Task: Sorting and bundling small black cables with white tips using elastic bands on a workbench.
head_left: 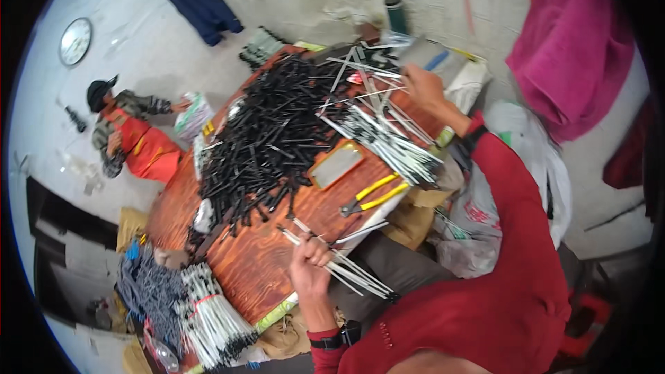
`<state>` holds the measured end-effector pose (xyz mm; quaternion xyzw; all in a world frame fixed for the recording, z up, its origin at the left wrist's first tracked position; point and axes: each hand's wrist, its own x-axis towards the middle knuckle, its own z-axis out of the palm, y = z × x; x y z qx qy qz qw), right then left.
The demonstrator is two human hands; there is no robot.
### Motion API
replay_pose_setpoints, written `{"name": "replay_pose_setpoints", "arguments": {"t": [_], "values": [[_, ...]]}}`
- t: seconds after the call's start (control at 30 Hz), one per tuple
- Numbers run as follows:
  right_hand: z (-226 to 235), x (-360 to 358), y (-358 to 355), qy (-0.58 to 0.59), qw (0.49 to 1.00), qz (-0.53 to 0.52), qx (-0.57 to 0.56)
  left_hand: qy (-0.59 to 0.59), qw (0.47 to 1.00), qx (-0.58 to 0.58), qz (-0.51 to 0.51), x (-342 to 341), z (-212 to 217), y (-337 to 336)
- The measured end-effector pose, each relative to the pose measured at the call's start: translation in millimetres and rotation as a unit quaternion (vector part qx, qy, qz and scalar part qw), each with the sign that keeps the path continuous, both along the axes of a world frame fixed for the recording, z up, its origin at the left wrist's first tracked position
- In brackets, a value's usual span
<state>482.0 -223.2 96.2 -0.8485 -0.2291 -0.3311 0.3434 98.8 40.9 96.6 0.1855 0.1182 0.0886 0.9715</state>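
My left hand [310, 263] is closed around a few thin white rods [357, 278], at least one of them black-tipped, over the table's near edge. Stretched out to the far right, my right hand [426, 91] is at a loose scatter of thin pale rods [377, 90]; its fingertips are hidden, so I cannot tell whether it grips one. Just nearer lies a denser heap of white rods [402, 145]. Yellow-handled pliers [374, 194] and an orange-rimmed tray [337, 164] rest between my hands. A large pile of short black pieces [270, 125] covers the table's middle.
The reddish wooden table [242, 260] carries a banded bundle of white rods [211, 315] and grey strands [149, 287] at the near left. Across it, a person in a red apron [142, 142] holds a bag. A dark green flask [395, 15] stands behind; plastic bags [533, 159] sit right.
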Motion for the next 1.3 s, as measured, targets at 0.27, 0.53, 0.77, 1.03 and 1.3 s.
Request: {"name": "replay_pose_setpoints", "arguments": {"t": [0.27, 0.53, 0.77, 1.03, 1.3], "values": [[-4, 2, 0, 0.011, 0.993, 0.050, 0.105, -0.003, 1.000, 0.008, -0.012, -12, -26, 2], [-13, 38, -10, 0.124, 0.974, 0.094, 0.166, -0.019, 1.000, -0.012, 0.009, -18, -13, -5], [4, 13, -30, -0.045, 0.976, -0.005, -0.215, -0.007, 0.999, 0.032, 0.020, -19, -2, -6], [1, 12, -41, -0.086, 0.980, -0.085, -0.159, -0.031, 0.999, 0.010, -0.003, -20, -19, -4], [29, 6, -24, 0.021, 0.983, -0.114, -0.146, -0.034, 0.999, -0.012, -0.002, -23, -9, -2]]}}
